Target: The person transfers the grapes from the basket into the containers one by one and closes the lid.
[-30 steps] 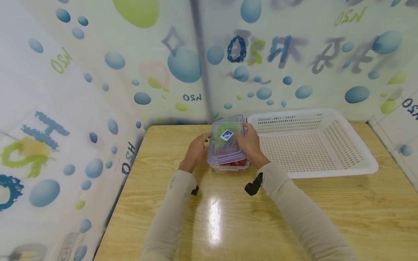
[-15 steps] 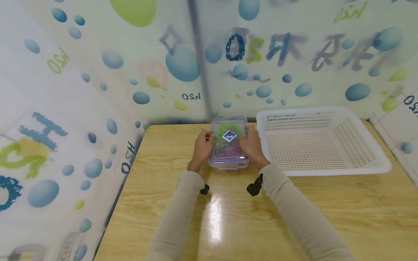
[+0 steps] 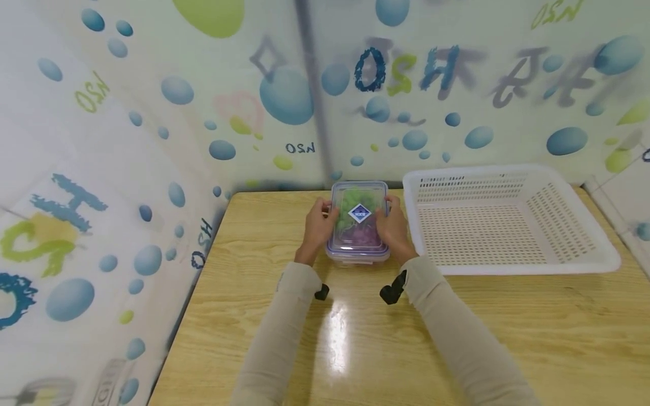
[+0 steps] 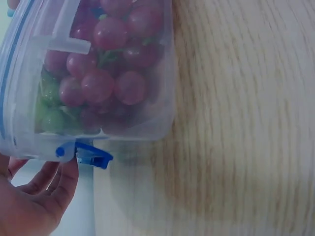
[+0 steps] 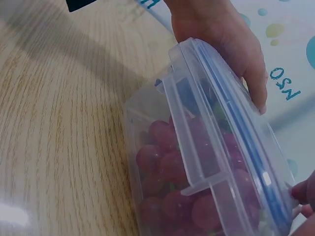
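Observation:
A clear plastic food container [image 3: 358, 260] stands on the table, with red-purple grapes [image 4: 98, 84] and green grapes [image 4: 53, 120] inside. Its transparent lid [image 3: 355, 194], with a blue seal and a diamond-shaped sticker, lies level across the top. At the left edge my left hand [image 3: 319, 228] holds the lid, thumb on top and fingers at the side. My right hand [image 3: 393, 230] grips the opposite edge in the same manner. A blue side latch [image 4: 93, 155] sticks outward near my left fingers. Most of the right fingers are hidden in the right wrist view.
A white perforated plastic basket [image 3: 579, 262] stands just right of the container, close to my right hand. The wooden table [image 3: 244, 259] meets a wall [image 3: 244, 169] printed with bubbles behind and to the left.
The lid was tilted and askew, with a gap at the front; now it sits squared and flat on the container. My left hand moved right, onto its edge.

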Demonstrator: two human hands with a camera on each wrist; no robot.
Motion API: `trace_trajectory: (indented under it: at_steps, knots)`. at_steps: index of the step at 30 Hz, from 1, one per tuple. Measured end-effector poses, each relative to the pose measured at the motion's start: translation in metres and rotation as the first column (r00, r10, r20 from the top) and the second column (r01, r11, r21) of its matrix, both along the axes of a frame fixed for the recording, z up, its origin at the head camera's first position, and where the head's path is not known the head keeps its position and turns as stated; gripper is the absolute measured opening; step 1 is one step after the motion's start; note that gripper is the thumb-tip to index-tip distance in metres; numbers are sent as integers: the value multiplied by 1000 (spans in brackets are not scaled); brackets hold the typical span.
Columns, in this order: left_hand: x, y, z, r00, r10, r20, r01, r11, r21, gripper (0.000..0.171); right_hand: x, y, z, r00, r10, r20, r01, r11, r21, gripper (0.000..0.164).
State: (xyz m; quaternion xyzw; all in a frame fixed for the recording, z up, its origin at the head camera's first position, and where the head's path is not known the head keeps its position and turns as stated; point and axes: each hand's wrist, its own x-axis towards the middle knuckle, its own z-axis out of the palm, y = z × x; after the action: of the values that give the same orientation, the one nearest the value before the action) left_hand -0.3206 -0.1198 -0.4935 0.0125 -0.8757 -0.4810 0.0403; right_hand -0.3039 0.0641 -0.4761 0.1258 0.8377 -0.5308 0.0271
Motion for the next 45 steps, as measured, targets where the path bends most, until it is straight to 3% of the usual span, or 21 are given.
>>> trace_trajectory:
  at_steps: [8, 15, 22, 30, 34, 39, 45]
  knots:
    - [-3, 4, 0, 1000, -5, 21, 5, 1000, -27, 31, 0, 2, -6, 998, -50, 39, 52, 997, -51, 48]
    - [-3, 5, -1, 997, -19, 72, 15, 998, 65, 30, -1, 6, -11, 998, -43, 46, 46, 997, -67, 49]
    - [-7, 4, 0, 998, -18, 63, 10, 993, 117, 28, -4, 7, -11, 999, -35, 27, 38, 992, -117, 50]
    - [-7, 2, -3, 995, -3, 100, -10, 991, 137, 29, -3, 6, -12, 991, -44, 125, 64, 986, -155, 62]
    - [-7, -1, -2, 978, 19, 208, -54, 984, 167, 50, -4, 6, -10, 975, -62, 213, 102, 977, -186, 66]
    - [-8, -5, 1, 928, 16, 372, -116, 962, 248, 79, -5, 6, -9, 965, -64, 255, 113, 976, -184, 67]
    - [-8, -4, -1, 909, 16, 418, -134, 958, 255, 82, -6, 8, -12, 963, -103, 248, 143, 979, -148, 72]
